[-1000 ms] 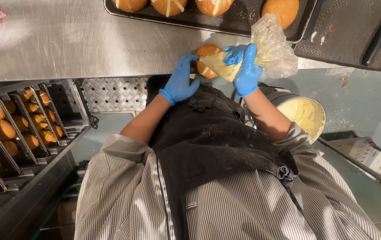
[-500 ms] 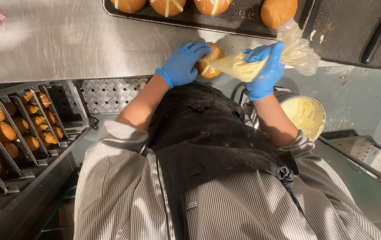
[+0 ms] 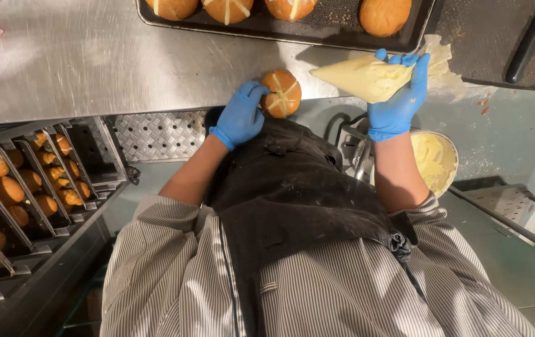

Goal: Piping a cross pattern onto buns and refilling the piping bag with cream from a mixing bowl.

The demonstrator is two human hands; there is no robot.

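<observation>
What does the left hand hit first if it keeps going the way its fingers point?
Nothing new: the left hand already touches the cross-topped bun at the steel counter's edge. Beyond it lies the dark baking tray, probably next.

**Bright light overhead, sharp picture, bent edges**

Strong light from above puts broad glare on the steel table. The person's body shades the floor below. Focus is crisp at centre; the rack curves with wide-lens distortion.

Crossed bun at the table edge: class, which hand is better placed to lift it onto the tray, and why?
Left, probably: the left hand cups the bun, while the right hand is occupied gripping the piping bag, away from the bun.
</observation>
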